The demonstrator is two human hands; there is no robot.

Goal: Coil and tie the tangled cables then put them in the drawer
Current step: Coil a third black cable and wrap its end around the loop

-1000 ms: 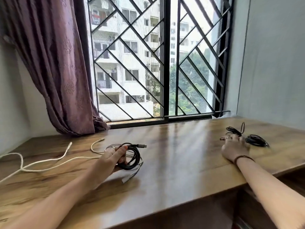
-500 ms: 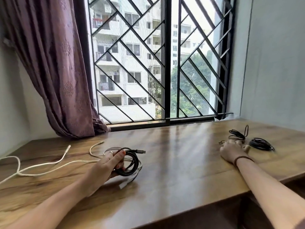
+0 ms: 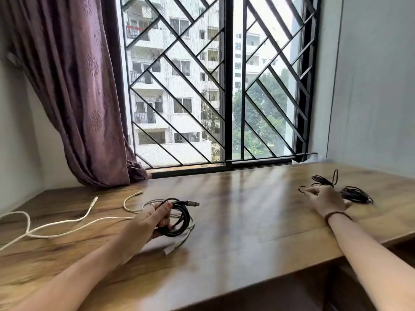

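Hands rest on a wooden desk (image 3: 247, 221) below a barred window (image 3: 224, 86). Left hand (image 3: 146, 223) grips a coiled black cable (image 3: 179, 218), fingers and thumb curled round the loops; its metal plug points right. White cable (image 3: 67, 224) trails loose across the desk's left side, one strand running under that coil. Right hand (image 3: 325, 198), near the desk's right edge, lies palm down with fingers bent, touching thin black cords (image 3: 354, 194) bundled just beside it; whether it pinches them is unclear. Purple curtain (image 3: 78, 97) hangs at left. No readable writing or brand shows.
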